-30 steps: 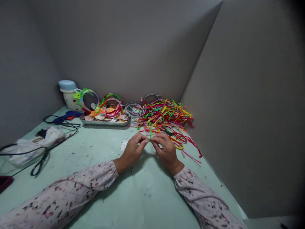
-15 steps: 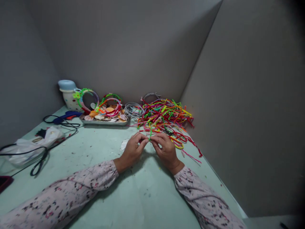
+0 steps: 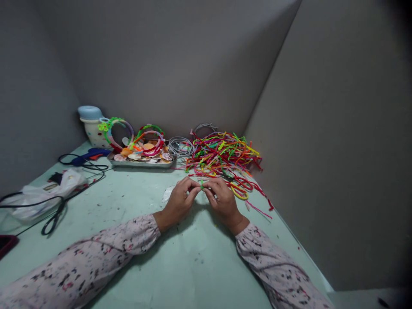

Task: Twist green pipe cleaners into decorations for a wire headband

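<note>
A short green pipe cleaner is pinched between my two hands above the middle of the table. My left hand grips it from the left with thumb and fingertips. From the right, my right hand pinches it the same way, the fingertips of both hands almost meeting. Most of the green piece is hidden by the fingers. Just behind my right hand spreads a large tangle of coloured pipe cleaners. A small whitish flat piece lies beside my left hand.
A metal tray holds shells and pipe-cleaner-wrapped hoops. Beside it lies a coil of grey wire. A lidded white container, a blue-handled tool, a plastic bag and a black cable occupy the left. Walls enclose the back and right.
The green end that stood up above my fingertips now shows shorter and lower between them. Both hands have stayed in nearly the same place.
</note>
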`<action>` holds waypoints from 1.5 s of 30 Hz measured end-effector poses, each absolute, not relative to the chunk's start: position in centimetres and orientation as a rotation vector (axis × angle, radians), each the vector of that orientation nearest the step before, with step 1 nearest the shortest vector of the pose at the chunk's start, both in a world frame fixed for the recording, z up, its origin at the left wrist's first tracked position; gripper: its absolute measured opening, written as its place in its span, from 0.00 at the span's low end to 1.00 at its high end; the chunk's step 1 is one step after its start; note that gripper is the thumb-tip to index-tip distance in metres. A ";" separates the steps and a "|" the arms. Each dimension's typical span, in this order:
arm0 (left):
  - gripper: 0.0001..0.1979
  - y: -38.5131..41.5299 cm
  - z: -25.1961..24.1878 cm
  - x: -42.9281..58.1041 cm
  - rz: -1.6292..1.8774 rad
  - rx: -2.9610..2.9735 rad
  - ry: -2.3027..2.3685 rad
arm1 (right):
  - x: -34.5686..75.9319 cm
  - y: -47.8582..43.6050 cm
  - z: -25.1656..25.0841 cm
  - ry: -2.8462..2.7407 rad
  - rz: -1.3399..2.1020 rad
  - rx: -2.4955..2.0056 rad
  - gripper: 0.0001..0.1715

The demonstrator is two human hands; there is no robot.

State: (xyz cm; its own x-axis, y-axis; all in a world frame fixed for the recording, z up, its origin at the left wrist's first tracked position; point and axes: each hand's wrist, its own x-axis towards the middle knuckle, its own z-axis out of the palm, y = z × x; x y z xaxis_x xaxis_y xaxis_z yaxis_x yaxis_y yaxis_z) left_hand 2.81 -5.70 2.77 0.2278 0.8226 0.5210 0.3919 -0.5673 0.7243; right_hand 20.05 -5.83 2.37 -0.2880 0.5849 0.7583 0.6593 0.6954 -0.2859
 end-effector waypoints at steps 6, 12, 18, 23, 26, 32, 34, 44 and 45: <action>0.07 -5.7 2.8 2.8 1.293 2.129 1.133 | 20.1 -5.9 2.5 -2.003 -0.069 -0.965 0.08; 0.07 -5.8 3.0 2.8 1.307 2.137 1.156 | 20.3 -6.0 2.7 -1.968 0.004 -0.908 0.09; 0.06 -6.0 3.2 2.9 1.301 2.163 1.166 | 20.3 -5.9 2.6 -1.959 0.023 -0.930 0.10; 0.06 -5.9 3.1 2.9 1.305 2.173 1.169 | 20.2 -5.8 2.6 -1.973 0.038 -0.947 0.09; 0.06 -5.8 2.9 2.9 1.315 2.171 1.187 | 20.1 -5.9 2.7 -1.981 0.056 -0.954 0.09; 0.05 -5.8 2.8 2.9 1.323 2.160 1.206 | 20.0 -6.0 2.8 -1.976 0.125 -0.983 0.09; 0.05 -5.8 2.8 2.9 1.319 2.156 1.210 | 20.0 -6.0 2.8 -1.974 0.154 -0.993 0.09; 0.05 -5.8 2.8 2.8 1.304 2.175 1.203 | 19.9 -6.0 3.3 -1.955 0.305 -1.022 0.09; 0.05 -5.8 2.9 2.8 1.307 2.176 1.201 | 20.0 -6.1 3.4 -1.943 0.330 -1.018 0.09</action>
State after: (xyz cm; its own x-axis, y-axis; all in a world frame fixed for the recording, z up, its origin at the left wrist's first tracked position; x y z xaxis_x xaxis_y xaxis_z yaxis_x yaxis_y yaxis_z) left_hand 2.79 -5.78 2.86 0.2230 0.7970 0.5613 0.4920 -0.5891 0.6410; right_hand 19.95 -6.05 3.39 -0.2655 0.7629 0.5894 0.5259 0.6270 -0.5747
